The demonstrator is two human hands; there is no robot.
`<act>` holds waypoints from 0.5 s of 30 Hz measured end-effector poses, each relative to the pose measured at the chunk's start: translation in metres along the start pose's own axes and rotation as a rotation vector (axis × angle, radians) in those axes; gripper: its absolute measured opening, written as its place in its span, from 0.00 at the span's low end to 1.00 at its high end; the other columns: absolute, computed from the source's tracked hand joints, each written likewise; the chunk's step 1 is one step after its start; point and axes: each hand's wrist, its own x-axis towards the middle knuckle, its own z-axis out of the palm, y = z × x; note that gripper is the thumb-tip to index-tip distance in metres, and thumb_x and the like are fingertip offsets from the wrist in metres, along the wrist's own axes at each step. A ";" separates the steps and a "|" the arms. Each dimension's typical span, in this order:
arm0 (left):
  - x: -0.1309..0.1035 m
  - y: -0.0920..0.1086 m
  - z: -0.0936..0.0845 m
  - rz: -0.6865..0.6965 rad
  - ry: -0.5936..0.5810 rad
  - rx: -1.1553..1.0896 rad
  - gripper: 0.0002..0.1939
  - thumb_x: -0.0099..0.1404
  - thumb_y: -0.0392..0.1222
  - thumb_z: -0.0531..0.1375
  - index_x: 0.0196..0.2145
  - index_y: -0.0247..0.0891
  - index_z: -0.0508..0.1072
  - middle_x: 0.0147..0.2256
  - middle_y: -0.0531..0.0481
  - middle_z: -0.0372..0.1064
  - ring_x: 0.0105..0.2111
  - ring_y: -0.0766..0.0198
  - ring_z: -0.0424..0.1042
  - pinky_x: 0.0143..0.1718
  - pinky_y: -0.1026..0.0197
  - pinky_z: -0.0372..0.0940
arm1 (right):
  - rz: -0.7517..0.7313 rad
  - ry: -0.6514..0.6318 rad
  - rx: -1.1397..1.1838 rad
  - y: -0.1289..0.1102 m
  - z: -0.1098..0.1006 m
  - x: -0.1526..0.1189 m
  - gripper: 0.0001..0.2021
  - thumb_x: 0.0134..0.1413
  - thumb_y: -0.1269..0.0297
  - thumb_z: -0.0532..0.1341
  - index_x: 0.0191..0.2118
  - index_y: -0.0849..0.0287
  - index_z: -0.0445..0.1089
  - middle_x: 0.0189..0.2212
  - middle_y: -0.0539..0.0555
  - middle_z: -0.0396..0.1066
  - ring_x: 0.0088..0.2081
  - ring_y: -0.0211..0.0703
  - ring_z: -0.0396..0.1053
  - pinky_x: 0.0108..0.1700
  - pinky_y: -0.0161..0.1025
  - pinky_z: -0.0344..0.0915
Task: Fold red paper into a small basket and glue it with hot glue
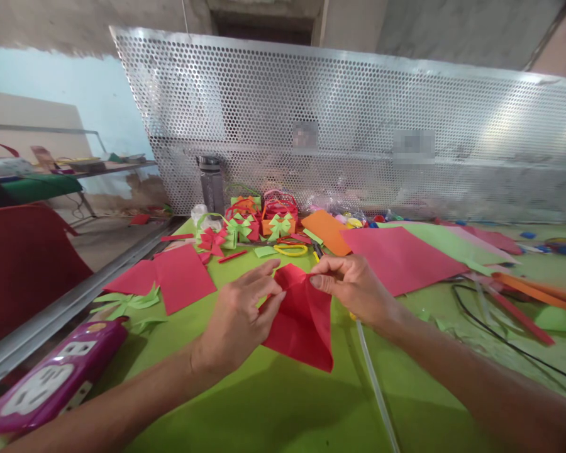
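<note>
A red sheet (pixel 302 321), folded and bent like thin craft foam or paper, is held up over the green table (pixel 264 409). My left hand (pixel 245 311) pinches its left edge between thumb and fingers. At its upper right corner, my right hand (pixel 351 286) grips the sheet between thumb and forefinger. Just beyond the hands lie yellow-handled scissors (pixel 291 250). Small red, orange and green baskets with bows (pixel 278 224) stand in a group behind them.
Red sheets (pixel 185 277) lie at left, near a purple case (pixel 59 377). A larger red sheet (pixel 400 258) and an orange sheet (pixel 327 231) are at right. A clear stick (pixel 375 384) runs toward me. A grey bottle (pixel 210 185) stands before the perforated metal panel (pixel 349 126).
</note>
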 end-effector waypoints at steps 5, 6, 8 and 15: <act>-0.001 -0.002 0.001 -0.022 0.004 -0.039 0.09 0.59 0.32 0.55 0.24 0.40 0.70 0.40 0.46 0.74 0.48 0.56 0.68 0.46 0.58 0.65 | -0.022 -0.013 0.061 -0.002 0.001 0.000 0.06 0.45 0.63 0.61 0.25 0.61 0.70 0.19 0.48 0.64 0.24 0.34 0.58 0.28 0.35 0.56; -0.001 -0.002 0.001 -0.027 0.002 -0.037 0.09 0.59 0.32 0.55 0.24 0.40 0.69 0.41 0.46 0.73 0.48 0.56 0.68 0.46 0.58 0.65 | -0.024 -0.014 0.068 -0.003 0.001 0.000 0.06 0.45 0.64 0.61 0.25 0.61 0.70 0.19 0.47 0.64 0.24 0.34 0.58 0.28 0.34 0.56; -0.001 -0.002 0.001 -0.038 0.006 -0.039 0.08 0.59 0.33 0.55 0.24 0.40 0.69 0.43 0.46 0.72 0.48 0.57 0.69 0.47 0.58 0.65 | -0.022 -0.010 0.085 -0.004 0.000 0.001 0.06 0.45 0.64 0.61 0.24 0.61 0.70 0.19 0.48 0.64 0.24 0.34 0.59 0.28 0.34 0.56; 0.000 -0.001 0.000 -0.102 0.039 -0.151 0.07 0.57 0.34 0.57 0.23 0.41 0.71 0.48 0.47 0.70 0.47 0.55 0.69 0.50 0.54 0.63 | 0.001 -0.002 0.134 -0.005 -0.001 0.002 0.06 0.43 0.64 0.62 0.24 0.61 0.70 0.19 0.47 0.64 0.24 0.34 0.59 0.28 0.34 0.57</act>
